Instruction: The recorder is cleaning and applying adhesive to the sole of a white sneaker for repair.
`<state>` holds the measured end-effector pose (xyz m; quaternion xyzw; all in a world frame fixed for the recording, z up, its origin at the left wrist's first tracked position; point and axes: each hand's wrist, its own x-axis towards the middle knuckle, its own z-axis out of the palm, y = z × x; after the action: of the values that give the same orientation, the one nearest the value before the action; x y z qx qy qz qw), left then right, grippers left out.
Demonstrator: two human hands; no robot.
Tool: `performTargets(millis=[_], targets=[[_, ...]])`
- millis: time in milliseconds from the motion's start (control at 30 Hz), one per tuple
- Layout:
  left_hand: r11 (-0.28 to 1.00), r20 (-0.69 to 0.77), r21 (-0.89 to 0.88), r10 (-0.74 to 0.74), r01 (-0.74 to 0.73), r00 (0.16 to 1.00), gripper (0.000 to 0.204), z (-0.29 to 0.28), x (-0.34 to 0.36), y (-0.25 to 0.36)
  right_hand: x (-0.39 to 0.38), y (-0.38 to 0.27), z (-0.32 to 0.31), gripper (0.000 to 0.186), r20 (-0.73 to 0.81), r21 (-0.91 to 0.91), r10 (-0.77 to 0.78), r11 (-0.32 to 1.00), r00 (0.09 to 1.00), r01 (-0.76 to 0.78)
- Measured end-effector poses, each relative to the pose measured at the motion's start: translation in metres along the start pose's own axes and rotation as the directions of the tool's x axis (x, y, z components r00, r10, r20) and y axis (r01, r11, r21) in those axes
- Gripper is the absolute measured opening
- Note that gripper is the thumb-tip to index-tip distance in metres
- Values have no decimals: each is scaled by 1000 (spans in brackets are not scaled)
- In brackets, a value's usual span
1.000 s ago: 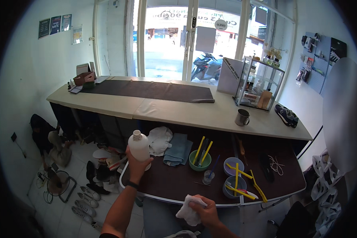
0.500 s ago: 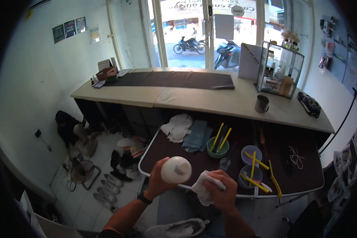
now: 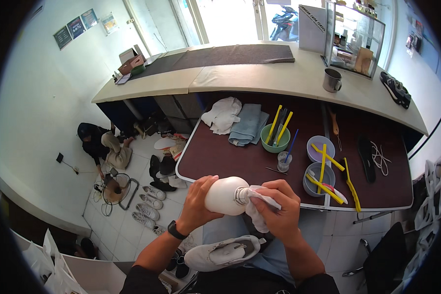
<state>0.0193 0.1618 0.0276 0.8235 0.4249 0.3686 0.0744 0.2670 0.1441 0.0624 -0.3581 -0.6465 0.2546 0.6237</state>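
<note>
My left hand (image 3: pixel 197 205) is wrapped round a rounded white bottle (image 3: pixel 223 196), tilted with its threaded neck toward the right. In my right hand (image 3: pixel 282 210) is a bunched white cloth (image 3: pixel 256 216), pressed against the bottle's mouth, which it covers. Below both hands a white shoe (image 3: pixel 207 257) lies across my lap, its opening facing up.
Ahead stands a dark red table (image 3: pixel 215 159) with a green bowl (image 3: pixel 270 143) of yellow-handled brushes, two more bowls, folded blue cloths (image 3: pixel 245 128) and a black insole (image 3: pixel 366 159). Behind it runs a long counter (image 3: pixel 259 81). A person (image 3: pixel 95 144) sits at left near several shoes (image 3: pixel 147 209).
The white cloth has moved left onto the bottle's mouth, and the bottle has tipped to the right. My view has tilted downward, bringing more of the shoe into sight.
</note>
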Motion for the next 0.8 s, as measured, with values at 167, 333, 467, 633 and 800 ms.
performTargets(millis=[167,333,467,633,800], targets=[[974,75,204,86,-100,993,96,-43,24,16,-17,12,11,31,-65,-58,-179,983,982,176],[790,261,539,172,-291,950,92,-94,61,44,-46,38,54,32,-258,272,42,962,965,31],[601,392,680,187,-421,901,87,-116,80,58,-55,40,86,28,-306,431,248,897,919,-98],[745,347,585,128,-321,929,90,-103,69,28,-33,32,75,23,-296,375,237,920,925,-115],[995,139,88,-68,56,988,95,-60,44,-2,25,6,35,23,-69,5,-138,990,988,139]])
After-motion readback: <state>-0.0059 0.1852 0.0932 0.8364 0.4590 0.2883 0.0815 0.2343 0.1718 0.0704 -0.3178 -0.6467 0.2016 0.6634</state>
